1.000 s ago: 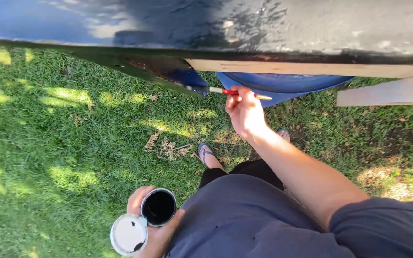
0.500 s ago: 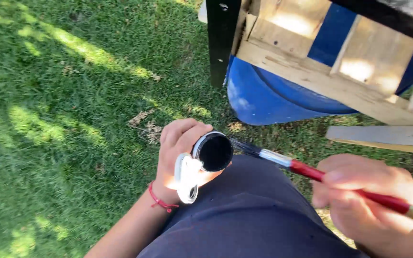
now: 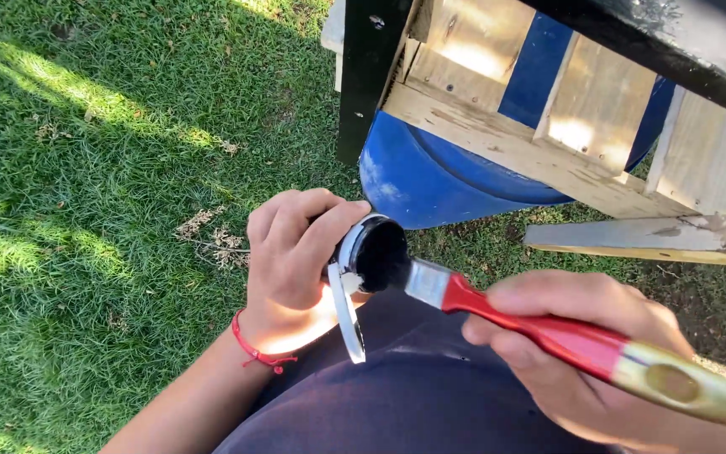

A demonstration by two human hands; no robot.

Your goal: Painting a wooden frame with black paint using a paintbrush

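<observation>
My left hand (image 3: pixel 291 261) grips a small round pot of black paint (image 3: pixel 376 252), its white flip lid (image 3: pixel 348 313) hanging open below it. My right hand (image 3: pixel 581 353) holds a paintbrush (image 3: pixel 565 336) with a red and gold handle and a metal ferrule. The bristles are sunk in the black paint inside the pot. A red string bracelet (image 3: pixel 254 351) circles my left wrist. My dark blue clothing (image 3: pixel 413 395) fills the bottom of the view.
A wooden frame of pale slats (image 3: pixel 497 143) with a black-painted post (image 3: pixel 367 76) and black top board (image 3: pixel 674 46) stands ahead, around a blue barrel (image 3: pixel 430 181). A loose plank (image 3: pixel 649 240) lies on the grass (image 3: pixel 86 168) at right.
The view has closed in on my hands. The brush, which was beside the pot half a second ago, now has its bristles inside it. A second ago my right hand was up at the frame.
</observation>
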